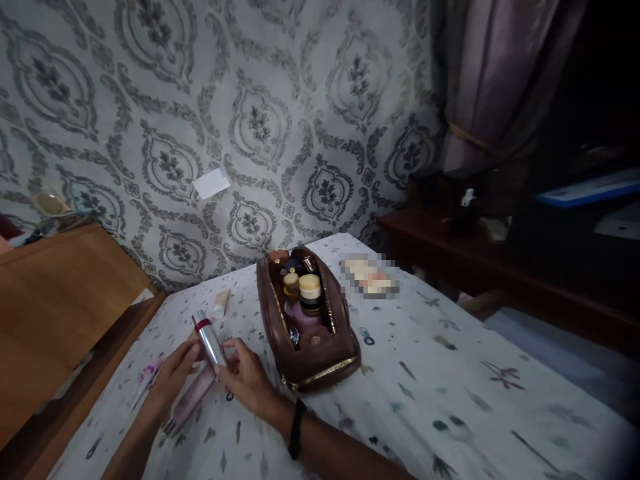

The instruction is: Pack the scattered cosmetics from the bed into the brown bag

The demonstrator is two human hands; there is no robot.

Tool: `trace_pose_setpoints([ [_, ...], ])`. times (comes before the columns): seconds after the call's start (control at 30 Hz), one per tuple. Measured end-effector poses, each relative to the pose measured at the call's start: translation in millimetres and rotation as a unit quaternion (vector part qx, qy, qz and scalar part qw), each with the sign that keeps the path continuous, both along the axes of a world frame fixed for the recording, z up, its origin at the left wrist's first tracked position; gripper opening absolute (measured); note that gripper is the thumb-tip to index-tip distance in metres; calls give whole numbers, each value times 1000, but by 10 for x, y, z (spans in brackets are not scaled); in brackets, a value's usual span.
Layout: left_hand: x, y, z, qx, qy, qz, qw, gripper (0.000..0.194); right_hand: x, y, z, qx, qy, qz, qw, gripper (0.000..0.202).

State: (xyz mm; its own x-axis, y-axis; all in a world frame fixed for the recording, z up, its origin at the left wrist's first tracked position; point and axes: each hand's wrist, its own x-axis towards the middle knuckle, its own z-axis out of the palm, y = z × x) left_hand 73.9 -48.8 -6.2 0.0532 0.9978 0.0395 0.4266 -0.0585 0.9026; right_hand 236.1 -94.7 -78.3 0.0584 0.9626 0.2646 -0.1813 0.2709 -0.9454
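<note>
A silver cosmetic bottle [213,347] with a red band near its top is tilted between my two hands. My right hand [250,377] grips its lower end, thumb and fingers around it. The fingers of my left hand [175,367] are closed at its upper side, partly hidden behind it. Under the hands a pale pink tube [193,399] with a shiny end lies on the printed sheet. Right of my hands stands an unzipped brown cosmetic bag [343,327], holding several jars and bottles, among them a cream-lidded jar [310,288].
A small cream tube [221,303] lies beyond my hands. Left of them is a flat item with pink print [146,377]. Past the bag, a pixelated item [370,275] rests on the sheet [425,360]. A wooden board [65,307] borders the left side; a dark red table [450,250] stands right.
</note>
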Motion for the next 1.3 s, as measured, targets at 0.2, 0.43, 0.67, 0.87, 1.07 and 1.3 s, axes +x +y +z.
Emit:
trace_pose_setpoints([
  [0.2,240,20,67,-60,-143,-11,988,54,37,-80,130,24,-69,-24,997,38],
  [0.43,342,17,213,-86,-220,-33,971,50,50,-95,135,44,-47,-21,998,37],
  [0.67,384,-80,270,-93,-261,-69,958,48,68,-261,170,-13,55,66,996,43],
  [0.87,465,-216,319,-100,-275,-109,950,43,220,-559,246,-65,68,124,988,59],
  [1.07,628,-403,443,-95,-281,-126,947,41,398,-794,361,-62,86,146,984,68],
  [1.3,834,-598,672,-92,-252,-144,952,56,529,-1064,575,-57,147,142,977,65],
])
